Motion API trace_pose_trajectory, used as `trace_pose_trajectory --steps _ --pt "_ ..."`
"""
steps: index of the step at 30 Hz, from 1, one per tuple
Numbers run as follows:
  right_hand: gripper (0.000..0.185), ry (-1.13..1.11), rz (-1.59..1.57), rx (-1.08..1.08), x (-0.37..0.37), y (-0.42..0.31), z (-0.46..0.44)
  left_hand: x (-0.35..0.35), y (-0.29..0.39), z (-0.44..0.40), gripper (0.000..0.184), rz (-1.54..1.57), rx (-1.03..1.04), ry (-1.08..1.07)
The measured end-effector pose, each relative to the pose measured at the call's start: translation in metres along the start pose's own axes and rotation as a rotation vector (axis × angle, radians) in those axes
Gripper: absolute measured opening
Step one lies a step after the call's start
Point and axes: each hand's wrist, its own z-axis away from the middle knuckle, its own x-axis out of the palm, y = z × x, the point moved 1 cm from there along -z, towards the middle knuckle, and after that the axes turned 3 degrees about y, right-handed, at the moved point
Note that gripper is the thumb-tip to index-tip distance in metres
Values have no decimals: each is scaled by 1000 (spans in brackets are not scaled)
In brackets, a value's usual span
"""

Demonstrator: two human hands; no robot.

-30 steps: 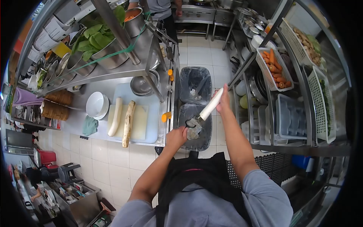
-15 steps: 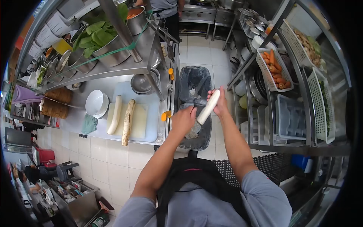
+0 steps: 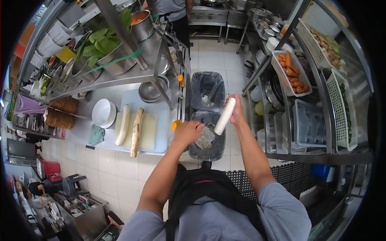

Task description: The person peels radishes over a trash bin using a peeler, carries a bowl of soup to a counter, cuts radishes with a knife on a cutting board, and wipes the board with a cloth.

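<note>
My right hand (image 3: 237,109) grips a peeled, long white root vegetable (image 3: 225,116), held tilted above the bins. To its left, my left hand (image 3: 188,132) is curled closed around a dark peeler, mostly hidden by the fingers and apart from the root. Below lies a black-lined bin (image 3: 219,150) with pale peelings (image 3: 206,138) inside. On the counter, a pale peeled root (image 3: 123,125) and a brown-patched root (image 3: 137,132) lie side by side on a cutting board (image 3: 149,130).
A second lined bin (image 3: 219,82) stands just beyond. White bowls (image 3: 103,112), a green cloth (image 3: 96,135) and metal bowls (image 3: 152,91) sit on the left counter. Shelving on the right holds a basket of carrots (image 3: 295,89). Another person (image 3: 173,16) stands at the far end.
My left hand has drawn back from the root, toward the left and nearer my body. The root in my right hand now hangs a little steeper, its lower end apart from the left hand.
</note>
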Motion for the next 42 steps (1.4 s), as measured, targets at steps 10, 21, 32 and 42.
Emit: trace_pose_trajectory --steps 10,21,32,42 --pt "43 7 -91 3 12 -7 -10 36 -7 -9 34 88 -38 -49" --pt "54 112 -82 -61 -170 -45 -122 57 -21 46 33 229 -226 -54" --pt "36 119 -193 469 -73 28 0 27 -90 142 34 474 -118 238" --pt "21 -257 398 395 216 123 95 -60 -159 224 32 521 -245 447"
